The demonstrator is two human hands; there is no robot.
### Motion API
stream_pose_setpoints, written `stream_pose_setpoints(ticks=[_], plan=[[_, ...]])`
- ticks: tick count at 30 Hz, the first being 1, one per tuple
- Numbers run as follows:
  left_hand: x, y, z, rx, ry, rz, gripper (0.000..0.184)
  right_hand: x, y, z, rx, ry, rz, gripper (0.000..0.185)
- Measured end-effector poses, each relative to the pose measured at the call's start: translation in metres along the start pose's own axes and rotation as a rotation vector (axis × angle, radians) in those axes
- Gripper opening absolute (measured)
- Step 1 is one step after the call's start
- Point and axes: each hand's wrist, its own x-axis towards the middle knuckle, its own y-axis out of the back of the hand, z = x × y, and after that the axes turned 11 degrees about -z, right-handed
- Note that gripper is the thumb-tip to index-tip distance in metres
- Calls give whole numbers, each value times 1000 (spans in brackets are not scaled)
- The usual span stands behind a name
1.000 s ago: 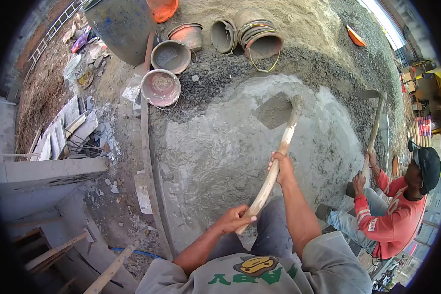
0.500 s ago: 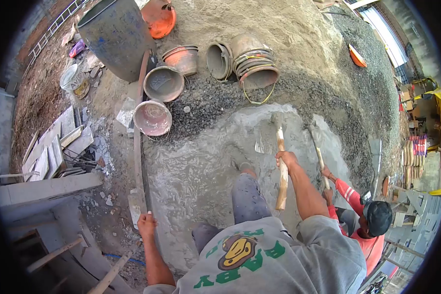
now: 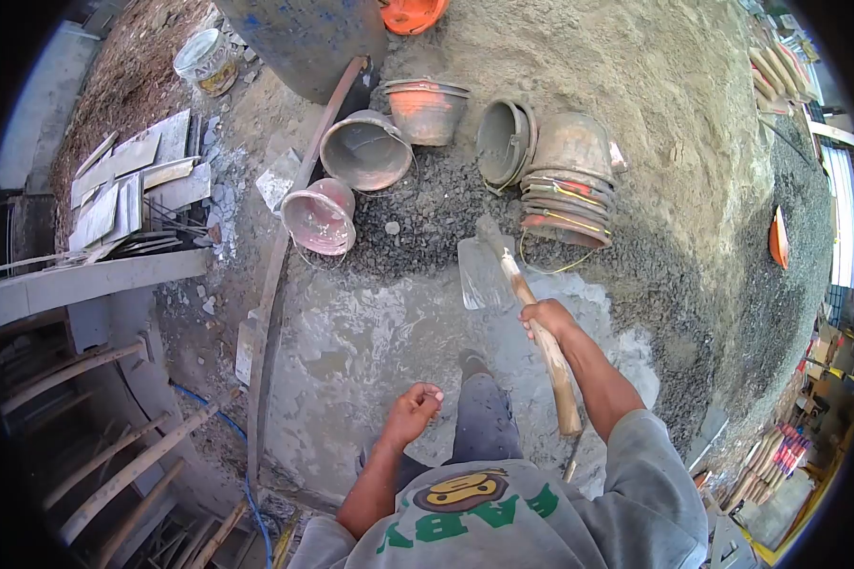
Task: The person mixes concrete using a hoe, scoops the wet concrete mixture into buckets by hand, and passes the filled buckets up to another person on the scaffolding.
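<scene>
My right hand [image 3: 547, 322] is wrapped round the wooden handle of a hoe [image 3: 552, 370], near its head. The hoe's flat metal blade [image 3: 484, 275] hangs over the far edge of the wet cement mix [image 3: 351, 332], beside the dark gravel; whether it touches the mix I cannot tell. In front of my body, above the mix, my left hand [image 3: 415, 414] is loosely closed with nothing visible in it. My foot [image 3: 472, 360] stands in the mix.
Beyond the mix are a pinkish bucket [image 3: 318, 218], grey buckets [image 3: 365, 152] and a bucket stack [image 3: 569, 180]. A long board [image 3: 280, 256] borders the mix on the left. Gravel [image 3: 427, 223] and a sand heap [image 3: 655, 114] lie beyond. Broken boards [image 3: 128, 190] lie far left.
My view has turned right. The hoe has moved toward the gravel and buckets. My left hand has come from the left board to in front of my body. The co-worker has left view.
</scene>
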Motion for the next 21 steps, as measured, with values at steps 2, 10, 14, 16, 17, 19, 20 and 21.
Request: stream_pose_setpoints(ticks=[2,10,14,16,17,19,20,21], plan=[[-1,17,0,-21,40,149,19,13,-6,-47,41,77,-27,15],[-22,122,-24,-131,148,713,19,163,-27,-182,625,428,-73,35],[-7,105,-18,-106,183,634,20,138,-3,-172,-241,710,471,40],[0,79,-25,-113,169,549,22,136,41,-120,-983,731,939,33],[5,67,-25,-119,154,527,23,143,68,-88,-1146,593,990,30],[14,54,-64,-119,162,427,24,136,105,-41,-1508,614,959,36],[17,46,-75,-73,164,394,24,135,113,-34,-1669,684,982,43],[13,36,-68,-119,243,426,24,147,123,-29,-1704,557,927,45]])
